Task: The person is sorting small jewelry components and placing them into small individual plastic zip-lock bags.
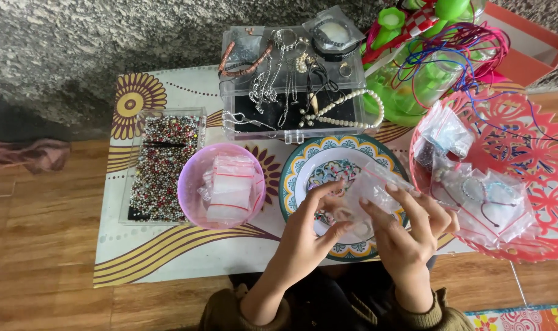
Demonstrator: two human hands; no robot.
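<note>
The small clear bag [377,184] lay slanted between both hands above the plate [303,160], the right hand [407,230] pinching its upper side, the left hand [309,230] pinching its lower end.

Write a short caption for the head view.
Both hands hold a clear bag over a patterned plate.

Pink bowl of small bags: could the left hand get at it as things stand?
Probably yes. The pink bowl sits open-topped just left of the left hand, with nothing between them, though that hand is busy on a clear bag.
</note>
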